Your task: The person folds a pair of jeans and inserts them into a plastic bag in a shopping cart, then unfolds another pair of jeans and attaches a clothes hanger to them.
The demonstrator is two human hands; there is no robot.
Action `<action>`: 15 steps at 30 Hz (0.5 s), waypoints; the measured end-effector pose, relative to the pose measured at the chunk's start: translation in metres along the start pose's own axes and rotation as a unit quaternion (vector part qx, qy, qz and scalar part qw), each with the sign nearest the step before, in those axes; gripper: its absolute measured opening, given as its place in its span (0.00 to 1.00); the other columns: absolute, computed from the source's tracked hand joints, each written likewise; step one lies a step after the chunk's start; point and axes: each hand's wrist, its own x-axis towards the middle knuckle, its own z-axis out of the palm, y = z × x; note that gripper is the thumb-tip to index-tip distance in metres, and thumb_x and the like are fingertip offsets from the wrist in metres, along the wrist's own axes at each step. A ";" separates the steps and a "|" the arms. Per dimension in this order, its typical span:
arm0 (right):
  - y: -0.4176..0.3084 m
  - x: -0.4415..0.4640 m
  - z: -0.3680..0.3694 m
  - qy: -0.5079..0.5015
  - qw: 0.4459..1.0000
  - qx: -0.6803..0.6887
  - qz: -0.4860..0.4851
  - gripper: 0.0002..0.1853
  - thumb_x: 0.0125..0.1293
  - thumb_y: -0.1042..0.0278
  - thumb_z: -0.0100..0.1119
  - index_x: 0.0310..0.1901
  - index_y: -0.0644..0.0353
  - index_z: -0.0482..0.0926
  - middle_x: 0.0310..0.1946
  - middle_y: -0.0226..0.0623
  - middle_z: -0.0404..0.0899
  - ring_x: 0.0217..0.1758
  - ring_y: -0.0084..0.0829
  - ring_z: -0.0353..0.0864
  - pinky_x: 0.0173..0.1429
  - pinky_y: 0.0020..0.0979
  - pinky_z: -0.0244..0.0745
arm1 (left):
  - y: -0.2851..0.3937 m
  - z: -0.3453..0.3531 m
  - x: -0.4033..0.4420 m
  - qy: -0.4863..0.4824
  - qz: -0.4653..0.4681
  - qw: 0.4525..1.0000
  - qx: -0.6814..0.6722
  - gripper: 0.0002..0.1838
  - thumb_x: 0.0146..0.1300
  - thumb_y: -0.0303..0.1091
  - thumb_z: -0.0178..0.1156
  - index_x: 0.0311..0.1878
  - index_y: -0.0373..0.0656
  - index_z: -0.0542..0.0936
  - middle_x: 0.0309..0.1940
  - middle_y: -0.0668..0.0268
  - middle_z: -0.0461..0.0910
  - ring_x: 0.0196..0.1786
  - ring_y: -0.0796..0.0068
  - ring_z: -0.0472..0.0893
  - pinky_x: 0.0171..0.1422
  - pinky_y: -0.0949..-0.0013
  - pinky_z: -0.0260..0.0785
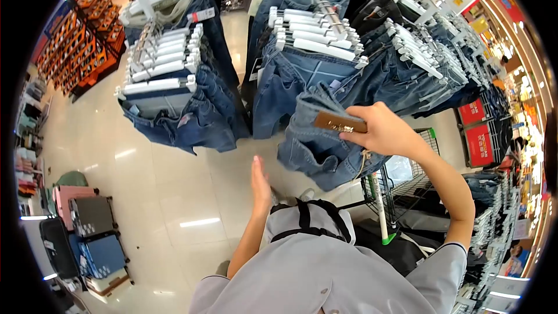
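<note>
My right hand [388, 131] grips a folded pair of blue jeans [311, 139] at the waistband. Its thumb and fingers close near a brown leather-look label [332, 121], and a small string tag [364, 163] dangles below the hand. The jeans are held up in the air, in front of the hanging denim. Out to the left, my left hand [261, 186] is raised with its fingers stretched out and nothing in it. A gap separates it from the jeans.
Denim on white hangers [165, 61] fills racks ahead, with more jeans [317, 52] in the middle. A shopping cart [415, 180] with a green-and-white handle [379, 209] stands at my right. Several suitcases [93, 215] stand at left, and orange display racks [87, 35] at far left.
</note>
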 end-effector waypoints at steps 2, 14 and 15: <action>-0.006 0.007 -0.005 0.017 0.999 -0.002 0.040 0.17 0.61 0.64 0.72 0.44 0.69 0.82 0.26 0.57 0.81 0.30 0.57 0.82 0.36 0.42 0.77 | -0.053 -0.018 0.006 0.026 -0.164 0.981 -0.098 0.52 0.73 0.72 0.43 0.81 0.33 0.52 0.80 0.44 0.55 0.82 0.48 0.55 0.84 0.46 0.47; -0.054 0.001 0.064 -0.037 0.990 -0.032 -0.131 0.14 0.64 0.67 0.67 0.43 0.66 0.74 0.24 0.50 0.81 0.28 0.52 0.85 0.33 0.45 0.79 | -0.079 0.056 0.076 -0.110 -0.351 0.763 -0.532 0.39 0.75 0.61 0.48 0.73 0.35 0.66 0.71 0.48 0.68 0.75 0.54 0.66 0.79 0.52 0.56; -0.056 -0.008 0.077 -0.064 0.984 -0.014 -0.166 0.14 0.62 0.69 0.67 0.44 0.66 0.73 0.27 0.50 0.81 0.29 0.52 0.85 0.33 0.46 0.80 | -0.076 0.052 0.074 -0.116 -0.334 0.767 -0.536 0.39 0.75 0.60 0.48 0.73 0.35 0.66 0.71 0.48 0.69 0.74 0.54 0.67 0.79 0.52 0.56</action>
